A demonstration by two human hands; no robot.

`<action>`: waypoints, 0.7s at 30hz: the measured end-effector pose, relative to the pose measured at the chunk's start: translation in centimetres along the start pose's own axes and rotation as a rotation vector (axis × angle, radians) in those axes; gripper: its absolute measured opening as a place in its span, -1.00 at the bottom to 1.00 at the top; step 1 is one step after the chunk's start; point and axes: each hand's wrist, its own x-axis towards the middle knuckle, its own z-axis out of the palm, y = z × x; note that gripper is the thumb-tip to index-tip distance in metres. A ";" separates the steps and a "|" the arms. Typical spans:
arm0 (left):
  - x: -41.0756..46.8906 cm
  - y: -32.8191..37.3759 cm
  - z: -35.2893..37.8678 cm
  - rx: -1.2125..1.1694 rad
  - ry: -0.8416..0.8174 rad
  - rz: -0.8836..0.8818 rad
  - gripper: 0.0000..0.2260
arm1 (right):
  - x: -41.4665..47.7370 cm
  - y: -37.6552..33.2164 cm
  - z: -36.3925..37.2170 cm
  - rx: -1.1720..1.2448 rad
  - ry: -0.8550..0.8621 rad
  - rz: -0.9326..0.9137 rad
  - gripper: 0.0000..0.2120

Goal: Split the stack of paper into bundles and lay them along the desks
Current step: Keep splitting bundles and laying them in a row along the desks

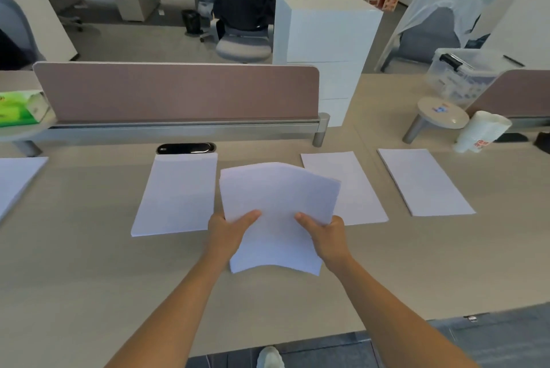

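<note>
**Inspector:** Head view, the only one. The left hand (227, 232) and the right hand (329, 236) are each gripping the thick white bundle of paper sheets (278, 212), thumbs pressing on top and the other fingers going underneath. It is hanging above the pale beige laminate worktop (89, 278), bowing upward along its middle.

**Assistant:** Where are the laid bundles sitting?

**Inspector:** A flat white paper bundle left of the hands (178, 195), a second one partly behind the held sheets (357, 189), a third further right (424, 181), and a fourth at the far left (15, 177). All are lying on the worktop, apart from one another.

**Assistant:** What is the step calling for?

**Inspector:** In my judgement, squaring the held edges, then peeling off a share matching the laid ones and setting it down parallel, clear of its neighbours. Both grips are needing even pressure, or the sheets are likely to fan.

**Assistant:** Anything unclear?

**Inspector:** The fingers beneath are hiding. The far-left bundle is running off frame. Thickness of any bundle is proving hard to judge.
</note>
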 end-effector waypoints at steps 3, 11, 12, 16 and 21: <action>-1.2 3.8 1.2 0.189 -0.070 0.117 -0.77 | -0.7 -3.7 -2.6 -0.046 0.024 -0.005 -0.84; -3.2 11.1 10.7 -0.145 -0.218 0.210 -0.90 | 0.1 -12.9 -13.9 -0.149 0.087 -0.163 -0.66; -3.6 11.8 12.4 -0.186 -0.225 0.222 -0.91 | 0.3 -13.6 -15.6 -0.149 0.095 -0.192 -0.66; -5.3 14.0 21.1 -0.157 -0.094 0.330 -0.81 | 1.2 -15.1 -23.3 -0.091 0.140 -0.281 -0.81; -9.2 16.9 34.4 0.003 0.119 0.616 -0.64 | 3.6 -15.0 -35.1 -0.004 0.269 -0.376 -0.74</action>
